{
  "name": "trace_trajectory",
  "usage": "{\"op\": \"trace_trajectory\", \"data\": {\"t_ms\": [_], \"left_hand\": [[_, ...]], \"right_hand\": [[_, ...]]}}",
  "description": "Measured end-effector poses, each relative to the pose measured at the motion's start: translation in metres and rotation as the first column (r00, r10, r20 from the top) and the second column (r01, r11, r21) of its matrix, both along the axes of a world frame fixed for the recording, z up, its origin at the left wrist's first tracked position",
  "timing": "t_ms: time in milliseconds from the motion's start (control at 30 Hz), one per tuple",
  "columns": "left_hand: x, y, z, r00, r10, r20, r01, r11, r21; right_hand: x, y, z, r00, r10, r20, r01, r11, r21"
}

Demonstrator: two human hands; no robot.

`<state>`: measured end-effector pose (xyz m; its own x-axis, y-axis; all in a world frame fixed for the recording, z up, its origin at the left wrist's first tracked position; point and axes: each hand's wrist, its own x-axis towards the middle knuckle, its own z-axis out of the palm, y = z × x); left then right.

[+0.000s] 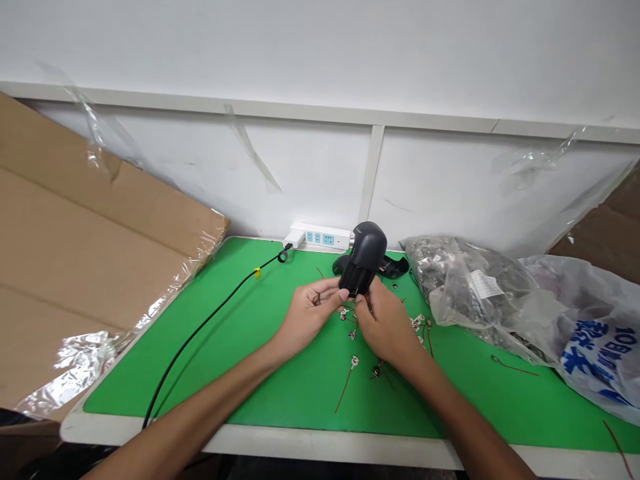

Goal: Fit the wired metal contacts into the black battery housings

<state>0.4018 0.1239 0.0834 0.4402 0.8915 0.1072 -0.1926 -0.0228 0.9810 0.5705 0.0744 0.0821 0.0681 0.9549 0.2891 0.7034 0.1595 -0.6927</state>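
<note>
Left hand (307, 317) and right hand (385, 327) close their grip on the lower end of one black handheld device (363, 260), held upright above a green mat (225, 380) on the bench (250, 435). Behind stand a black cradle (350, 265) and a white power strip (325, 237) with one plug; a black cable (210, 327) with a yellow tie (257, 273) crosses the mat. Small wired terminals (353, 363) lie scattered, uncounted. Rightward: a clear bag of metal parts (465, 287) with a white label, and a white bag (595, 340) printed blue "10". Cardboard (85, 220) leans left.
</note>
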Motion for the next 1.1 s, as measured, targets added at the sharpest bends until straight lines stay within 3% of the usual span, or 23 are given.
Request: {"op": "trace_trajectory", "data": {"t_ms": [167,433,633,867,1100], "left_hand": [[0.000,-0.001,-0.001,1.000,-0.003,0.014,0.004,0.999,-0.044],[0.000,0.005,-0.001,0.997,-0.060,-0.040,0.055,0.993,-0.102],[-0.002,0.008,0.003,0.989,-0.029,-0.147,0.022,0.999,-0.047],[-0.003,0.007,-0.006,0.964,0.025,-0.266,-0.003,0.997,0.080],[-0.001,0.005,-0.001,0.971,0.020,-0.240,-0.019,1.000,0.008]], "right_hand": [[0.002,0.002,0.002,0.987,0.065,-0.144,-0.067,0.998,-0.009],[0.011,0.006,0.003,0.971,0.109,-0.213,-0.121,0.992,-0.041],[0.011,0.010,-0.004,0.880,0.105,-0.462,-0.186,0.973,-0.134],[0.009,0.016,-0.017,0.781,0.094,-0.617,-0.255,0.950,-0.178],[0.006,0.015,-0.018,0.721,0.117,-0.683,-0.318,0.932,-0.175]]}}
